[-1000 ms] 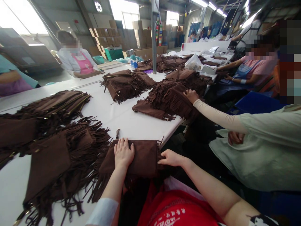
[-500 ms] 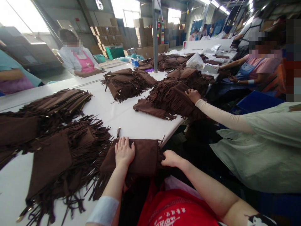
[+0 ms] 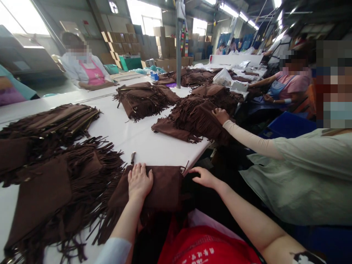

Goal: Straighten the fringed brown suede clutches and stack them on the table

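Note:
A brown fringed bag lies at the table's near edge, its fringe spreading out at the left. My left hand rests flat on its upper left part, fingers stretched out. Just off the bag's right corner is my right hand, with thumb and forefinger apart and nothing seen between them. A small metal ring with a thin strip sits at that corner, close to my right fingertips. Behind my left hand, a zipper pull sticks up past the bag's top edge.
More fringed bags are heaped to the left, with another stack farther back. A co-worker's hand touches a pile of bags at the right. A metal post rises from the white table.
My right hand has let go of the bag's right side, moved slightly up and opened its fingers. My left hand stays flat on the bag. The view has shifted a little.

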Demonstrator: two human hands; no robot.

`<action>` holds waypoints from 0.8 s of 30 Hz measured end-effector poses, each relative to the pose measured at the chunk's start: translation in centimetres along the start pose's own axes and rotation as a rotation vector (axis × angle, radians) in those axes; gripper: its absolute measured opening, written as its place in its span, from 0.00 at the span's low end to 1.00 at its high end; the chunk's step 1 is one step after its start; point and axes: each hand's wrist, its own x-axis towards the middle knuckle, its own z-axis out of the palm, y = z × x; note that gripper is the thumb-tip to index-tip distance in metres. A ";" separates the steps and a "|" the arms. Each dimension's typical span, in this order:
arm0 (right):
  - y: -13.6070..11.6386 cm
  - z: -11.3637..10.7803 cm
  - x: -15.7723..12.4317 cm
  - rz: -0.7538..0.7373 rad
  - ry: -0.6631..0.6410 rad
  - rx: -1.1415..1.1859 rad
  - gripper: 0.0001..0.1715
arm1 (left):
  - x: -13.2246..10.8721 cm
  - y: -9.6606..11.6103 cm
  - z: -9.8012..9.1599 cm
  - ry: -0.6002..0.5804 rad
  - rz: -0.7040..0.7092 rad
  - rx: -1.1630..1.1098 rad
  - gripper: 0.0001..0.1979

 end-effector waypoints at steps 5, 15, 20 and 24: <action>-2.3 6.4 1.0 0.117 -0.187 0.531 0.12 | -0.2 -0.4 0.1 0.000 0.021 0.012 0.29; 2.4 1.0 -0.8 0.283 0.061 -0.093 0.07 | 0.0 -0.2 0.1 -0.009 0.008 0.014 0.29; 0.9 2.2 -0.9 0.079 -0.012 0.172 0.23 | 0.0 -0.3 0.2 0.016 0.017 -0.010 0.28; -1.9 4.8 -0.4 0.025 -0.236 0.598 0.19 | -0.1 -0.5 0.5 0.013 0.023 -0.005 0.29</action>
